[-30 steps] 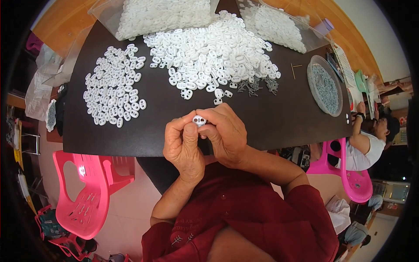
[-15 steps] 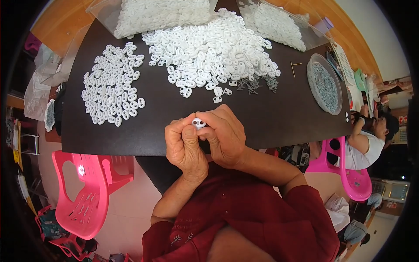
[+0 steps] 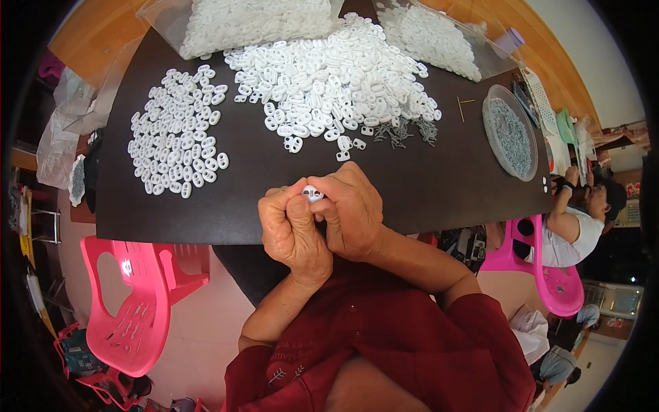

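Observation:
Between both hands, over the near edge of the dark table, is a small white two-hole plastic piece (image 3: 313, 193). My left hand (image 3: 295, 230) pinches it from the left with thumb and fingertips. From the other side, the closed fingers of my right hand (image 3: 355, 209) grip it too, covering part of it. Beyond my hands spreads a big heap of white plastic pieces (image 3: 329, 82), with a few loose ones at its near edge. A flatter group of white oval pieces (image 3: 175, 137) lies at the left. Small grey pins or screws (image 3: 405, 132) sit beside the heap's right edge.
Two clear bins, one at back left (image 3: 158, 24) and one at back right (image 3: 498, 62), hold more white pieces. A round tub (image 3: 489, 130) of small grey parts stands right, near two thin brass-coloured rods (image 3: 460, 108). Pink chairs (image 3: 130, 323) flank the table; another person (image 3: 580, 226) sits at right.
Both hands have shifted only slightly. The plastic piece, still pinched between them, appears turned a little, its holes looking narrower.

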`<state>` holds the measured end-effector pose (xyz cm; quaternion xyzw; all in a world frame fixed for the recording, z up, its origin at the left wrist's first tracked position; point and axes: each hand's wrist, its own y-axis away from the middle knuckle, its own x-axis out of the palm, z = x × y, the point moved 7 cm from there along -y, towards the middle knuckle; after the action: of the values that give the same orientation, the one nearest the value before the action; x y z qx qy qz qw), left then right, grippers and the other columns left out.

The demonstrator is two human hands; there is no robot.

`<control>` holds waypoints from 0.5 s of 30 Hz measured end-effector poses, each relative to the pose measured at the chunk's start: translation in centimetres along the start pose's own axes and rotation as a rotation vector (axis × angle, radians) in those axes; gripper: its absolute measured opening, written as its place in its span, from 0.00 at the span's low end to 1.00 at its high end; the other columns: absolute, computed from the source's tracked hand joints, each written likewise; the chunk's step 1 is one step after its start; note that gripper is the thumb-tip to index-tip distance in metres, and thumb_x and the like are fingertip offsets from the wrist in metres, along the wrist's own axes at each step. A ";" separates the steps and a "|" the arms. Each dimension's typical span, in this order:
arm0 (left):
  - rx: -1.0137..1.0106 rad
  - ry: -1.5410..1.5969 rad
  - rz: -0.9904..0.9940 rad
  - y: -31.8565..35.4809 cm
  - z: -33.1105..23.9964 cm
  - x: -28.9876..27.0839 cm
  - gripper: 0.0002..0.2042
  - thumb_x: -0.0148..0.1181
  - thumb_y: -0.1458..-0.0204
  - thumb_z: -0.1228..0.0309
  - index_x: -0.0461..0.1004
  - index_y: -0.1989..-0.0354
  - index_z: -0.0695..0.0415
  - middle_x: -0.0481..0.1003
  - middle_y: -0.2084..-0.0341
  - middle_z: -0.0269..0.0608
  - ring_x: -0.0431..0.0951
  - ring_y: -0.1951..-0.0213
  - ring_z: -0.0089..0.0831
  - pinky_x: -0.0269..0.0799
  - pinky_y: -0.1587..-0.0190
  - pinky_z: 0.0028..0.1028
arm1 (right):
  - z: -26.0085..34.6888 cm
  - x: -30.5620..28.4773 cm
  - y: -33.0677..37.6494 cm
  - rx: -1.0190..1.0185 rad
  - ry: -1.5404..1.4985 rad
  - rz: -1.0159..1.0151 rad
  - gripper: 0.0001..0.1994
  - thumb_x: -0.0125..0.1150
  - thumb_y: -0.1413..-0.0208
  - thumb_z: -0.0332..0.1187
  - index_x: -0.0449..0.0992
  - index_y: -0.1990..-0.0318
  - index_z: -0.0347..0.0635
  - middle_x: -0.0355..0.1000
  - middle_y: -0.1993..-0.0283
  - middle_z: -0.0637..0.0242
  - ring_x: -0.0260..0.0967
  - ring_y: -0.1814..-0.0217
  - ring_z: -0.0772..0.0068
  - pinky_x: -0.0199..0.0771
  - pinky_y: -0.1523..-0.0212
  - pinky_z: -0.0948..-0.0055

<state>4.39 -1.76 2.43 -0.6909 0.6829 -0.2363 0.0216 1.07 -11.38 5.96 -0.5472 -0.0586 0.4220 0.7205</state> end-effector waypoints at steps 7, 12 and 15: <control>-0.064 -0.012 0.006 -0.2 0.4 0.4 0.08 0.47 0.40 0.71 0.68 0.65 0.63 0.64 0.73 0.30 0.61 0.74 0.14 0.58 0.73 0.14 | -0.4 0.2 -0.3 -0.026 0.006 -0.034 0.13 0.59 0.59 0.22 0.68 0.63 0.34 0.62 0.75 0.61 0.56 0.80 0.66 0.56 0.82 0.71; -0.005 0.002 0.009 -0.8 -0.1 1.0 0.06 0.47 0.41 0.75 0.69 0.64 0.65 0.66 0.73 0.33 0.63 0.74 0.16 0.61 0.71 0.16 | -0.4 -0.6 -1.2 -0.004 -0.006 -0.047 0.10 0.56 0.51 0.22 0.70 0.59 0.32 0.68 0.73 0.60 0.61 0.78 0.65 0.62 0.77 0.70; -0.019 -0.018 0.028 -0.8 -0.1 0.5 0.07 0.45 0.43 0.80 0.71 0.61 0.67 0.70 0.70 0.38 0.67 0.70 0.20 0.64 0.67 0.19 | 0.0 -1.0 -1.7 0.036 0.007 0.081 0.11 0.58 0.53 0.23 0.71 0.60 0.32 0.69 0.71 0.59 0.63 0.76 0.62 0.64 0.74 0.69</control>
<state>5.10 -2.20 2.98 -0.6836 0.6944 -0.2231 0.0247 1.38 -12.18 7.79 -0.5374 -0.0264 0.4500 0.7128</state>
